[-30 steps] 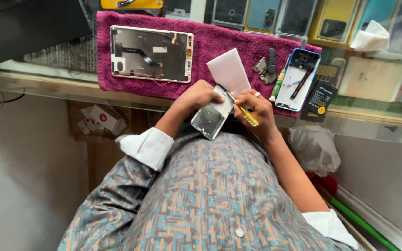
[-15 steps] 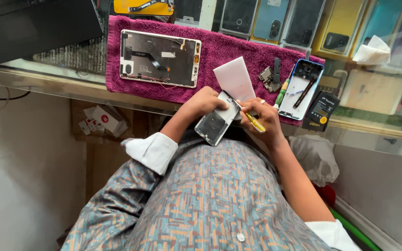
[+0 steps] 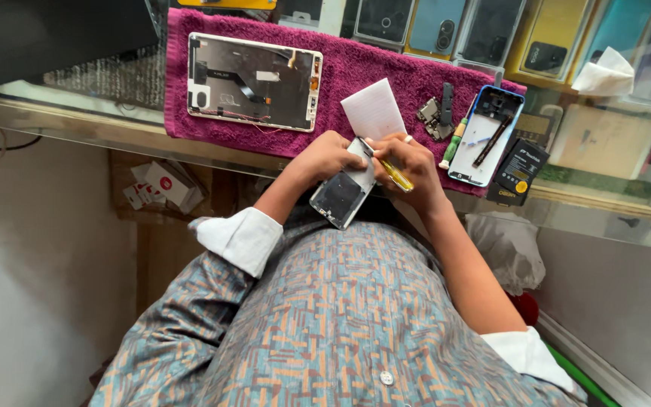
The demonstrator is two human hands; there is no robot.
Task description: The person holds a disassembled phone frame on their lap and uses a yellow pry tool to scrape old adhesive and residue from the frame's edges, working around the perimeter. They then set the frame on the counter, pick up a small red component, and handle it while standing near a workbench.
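Left hand (image 3: 328, 157) wrapped around the upper edge of a silver phone panel (image 3: 344, 192), fingers clamped on its rim, above the lap just off the glass surface (image 3: 77, 113). Probably light, stiff, thin, scratch-prone: best gripped by the edges. Pale metallic, with a round coil mark. Right hand (image 3: 408, 162) pinching a yellow-handled screwdriver (image 3: 395, 175) at its top.

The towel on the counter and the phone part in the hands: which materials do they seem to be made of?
The towel looks like soft terry cloth, magenta and matte, with a fuzzy pile. The phone part, held by the left hand, seems to be metal or metallised plastic: its grey surface has a dull shine. The counter under the towel appears to be glass, since boxes show through it.
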